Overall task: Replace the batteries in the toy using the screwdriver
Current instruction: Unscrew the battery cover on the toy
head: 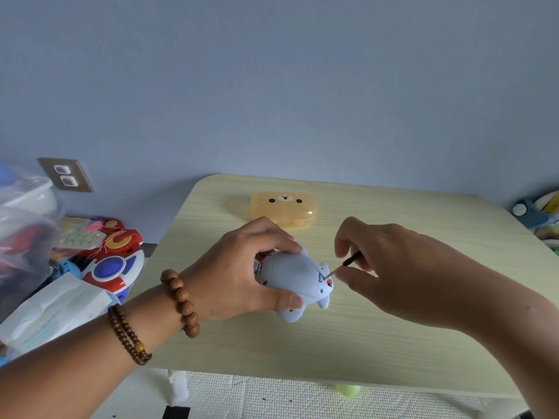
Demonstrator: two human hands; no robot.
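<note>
Pale blue plastic fills the middle of the view: the toy, a small rounded animal shape, is turned underside up just above the light wood-grain surface. The left hand grips it, fingers curled over the far side and thumb pressed against the near side. The right hand pinches the thin dark screwdriver between thumb and fingertips, and its slim metal tip sits at the small fitting on the toy's right end, beside a speck of red. Judging from this, the task is at an early stage: the battery cover looks still closed, the screw is only now being worked, and whether it is turning out or in cannot be told. No loose batteries, screw or removed cover show anywhere on the surface. What seems left is freeing the screw, lifting the cover, swapping the cells and fastening it again. Behind the hands lies a shut translucent yellow case with a bear face, which may hold spare parts, though its contents are not visible.
</note>
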